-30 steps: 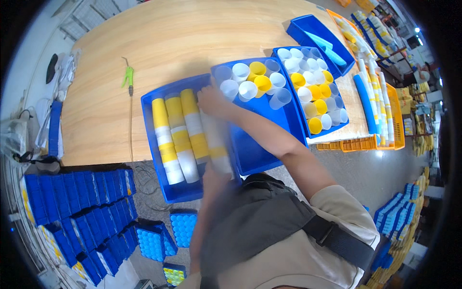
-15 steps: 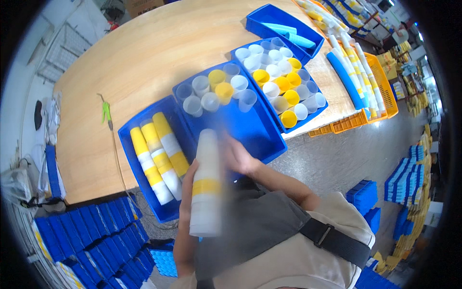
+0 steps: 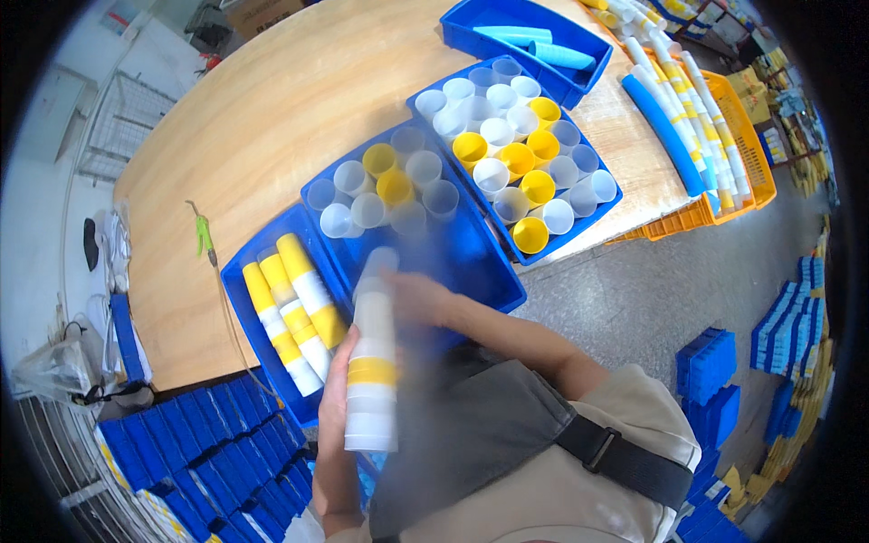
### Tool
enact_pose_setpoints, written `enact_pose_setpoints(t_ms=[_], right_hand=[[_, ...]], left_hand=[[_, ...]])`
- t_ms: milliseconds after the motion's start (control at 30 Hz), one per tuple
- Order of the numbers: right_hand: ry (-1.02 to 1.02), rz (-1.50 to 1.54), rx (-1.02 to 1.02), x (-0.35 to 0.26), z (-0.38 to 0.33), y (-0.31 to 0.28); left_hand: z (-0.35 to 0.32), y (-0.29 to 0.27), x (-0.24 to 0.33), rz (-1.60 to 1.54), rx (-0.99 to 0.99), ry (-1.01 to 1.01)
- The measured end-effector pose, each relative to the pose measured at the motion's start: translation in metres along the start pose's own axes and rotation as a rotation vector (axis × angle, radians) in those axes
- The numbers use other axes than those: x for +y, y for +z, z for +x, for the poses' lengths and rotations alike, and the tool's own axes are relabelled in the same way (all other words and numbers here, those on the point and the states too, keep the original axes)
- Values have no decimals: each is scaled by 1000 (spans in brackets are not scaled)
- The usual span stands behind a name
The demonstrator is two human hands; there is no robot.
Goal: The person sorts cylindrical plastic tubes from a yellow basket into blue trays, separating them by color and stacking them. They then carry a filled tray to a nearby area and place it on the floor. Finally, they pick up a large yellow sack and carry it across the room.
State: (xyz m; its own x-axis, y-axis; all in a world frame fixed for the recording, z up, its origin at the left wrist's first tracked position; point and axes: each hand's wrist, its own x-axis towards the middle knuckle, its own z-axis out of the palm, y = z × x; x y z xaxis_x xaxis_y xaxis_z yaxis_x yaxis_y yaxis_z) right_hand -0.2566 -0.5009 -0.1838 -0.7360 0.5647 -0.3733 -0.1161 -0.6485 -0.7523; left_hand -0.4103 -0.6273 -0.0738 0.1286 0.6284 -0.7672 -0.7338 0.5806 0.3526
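My left hand (image 3: 337,376) is wrapped around a long stack of nested plastic cups (image 3: 372,398), white and translucent with a yellow band. The stack points away from me over the front of the middle blue tray (image 3: 484,267). My right hand (image 3: 418,297) is at the far end of the stack, its fingers closed around the translucent end cup (image 3: 382,262); a grey smear partly hides them. Several yellow, white and translucent cups (image 3: 395,187) stand mouth up in the middle tray's far part. Left of it, a blue tray (image 3: 237,282) holds three lying stacks of yellow and white cups (image 3: 308,282).
A fuller blue tray of upright cups (image 3: 518,161) adjoins on the right. Behind it, another blue tray (image 3: 460,34) holds light-blue cups (image 3: 561,56). Long cup stacks lie over an orange crate (image 3: 747,136) at the table's right edge. A green air gun (image 3: 203,233) lies left.
My right hand has moved left and closed on the stack's far end. The stack in my left hand has shifted slightly left. The whole view has turned a little.
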Motion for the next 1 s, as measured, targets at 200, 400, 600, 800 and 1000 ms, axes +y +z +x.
enact_pose_setpoints(t_ms=[200,400,600,800,1000], right_hand=[[171,260,-98,0,-8,13],[389,539,-4,3,-11,23],[83,124,140,-3,-35,-12],[206,488,8,1,-61,-24],[32,486,88,6,-52,-13]], left_hand=[[-5,-14,-16,102,87,34],[-16,-14,-20,-92,-16,-9],[-6,-10,-28,164,-37,-55],[-2,-1,-30,106,-112,-89],[0,-10,-29,79,-100,-106]])
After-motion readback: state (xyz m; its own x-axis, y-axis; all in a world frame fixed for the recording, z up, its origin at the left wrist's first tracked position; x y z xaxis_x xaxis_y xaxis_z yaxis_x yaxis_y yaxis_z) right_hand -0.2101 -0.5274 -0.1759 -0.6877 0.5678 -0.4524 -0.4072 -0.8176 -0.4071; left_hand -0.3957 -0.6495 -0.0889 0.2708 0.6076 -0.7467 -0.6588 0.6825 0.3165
